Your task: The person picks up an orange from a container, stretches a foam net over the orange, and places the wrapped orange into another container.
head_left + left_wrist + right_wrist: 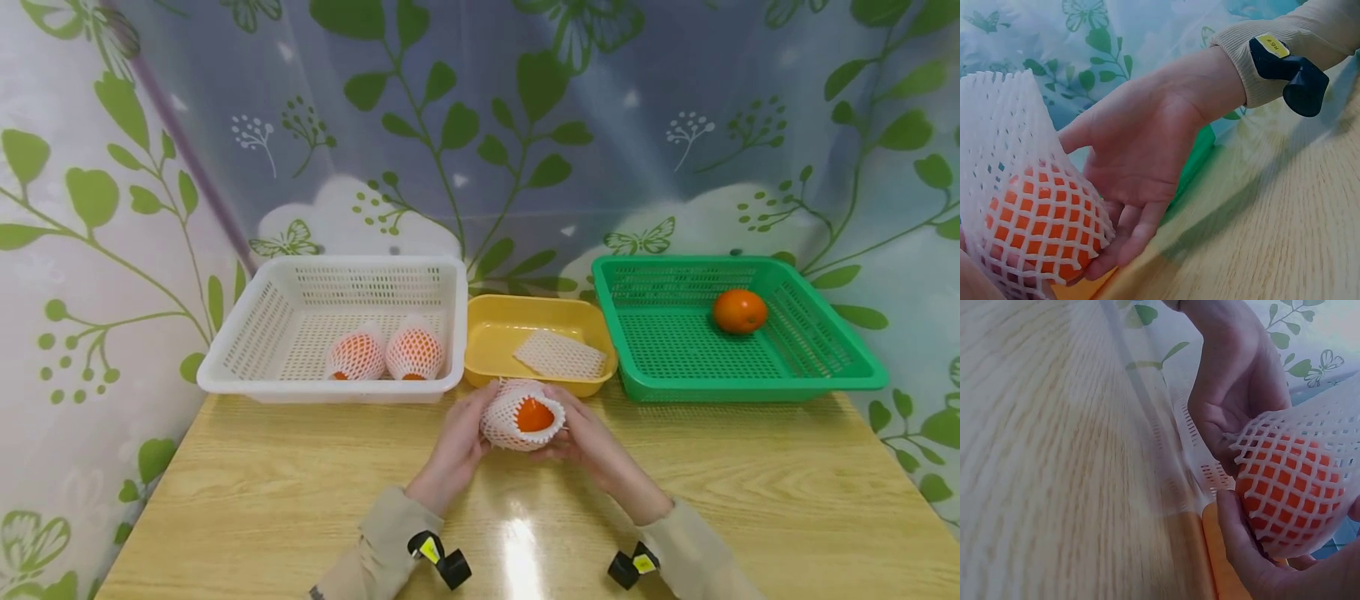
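Note:
An orange sits inside a white foam net sleeve, held between both hands just in front of the yellow tray. The sleeve's open mouth faces the head camera and bares part of the fruit. My left hand grips its left side. On the other side my right hand grips it, the fingers curving under the fruit in the left wrist view. Both wrist views show the mesh stretched round the orange, with loose netting beyond it. Some fingertips are hidden behind the fruit.
A white basket at left holds two netted oranges. The yellow tray in the middle holds a flat foam net. At right, a green basket holds one bare orange. A patterned curtain hangs behind the wooden table.

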Action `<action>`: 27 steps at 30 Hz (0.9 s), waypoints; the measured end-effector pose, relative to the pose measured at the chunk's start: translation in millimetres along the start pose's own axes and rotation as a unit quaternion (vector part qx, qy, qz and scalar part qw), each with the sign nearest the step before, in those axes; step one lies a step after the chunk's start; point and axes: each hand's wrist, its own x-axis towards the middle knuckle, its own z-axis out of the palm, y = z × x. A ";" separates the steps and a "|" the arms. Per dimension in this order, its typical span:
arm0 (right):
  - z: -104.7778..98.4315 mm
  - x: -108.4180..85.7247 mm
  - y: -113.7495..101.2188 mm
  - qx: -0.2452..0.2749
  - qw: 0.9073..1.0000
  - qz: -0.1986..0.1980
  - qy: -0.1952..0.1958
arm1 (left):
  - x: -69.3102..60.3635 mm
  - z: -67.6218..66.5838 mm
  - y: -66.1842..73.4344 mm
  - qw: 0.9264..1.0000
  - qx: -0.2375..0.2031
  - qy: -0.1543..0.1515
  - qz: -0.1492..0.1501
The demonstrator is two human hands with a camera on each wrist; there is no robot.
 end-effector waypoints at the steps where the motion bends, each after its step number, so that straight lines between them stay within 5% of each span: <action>1: 0.5 -0.2 -0.6 0.001 1.000 0.004 0.001 | 0.1 -0.1 -0.1 1.000 0.001 0.001 0.003; 8: 3.3 -3.0 -7.5 0.019 1.000 0.023 -0.008 | 1.0 -0.7 -0.8 1.000 0.015 0.005 0.017; 14: 2.6 -5.9 -8.5 0.031 0.998 0.007 -0.049 | 0.8 -2.1 -2.0 0.999 0.026 0.001 0.019; 20: 5.3 -7.6 -12.3 0.038 0.998 0.002 -0.049 | 3.0 -1.2 -4.3 1.000 0.024 -0.007 0.014; 27: 2.8 -5.0 -11.5 0.074 0.996 -0.026 -0.052 | -0.9 -1.8 1.3 0.997 -0.018 -0.066 0.019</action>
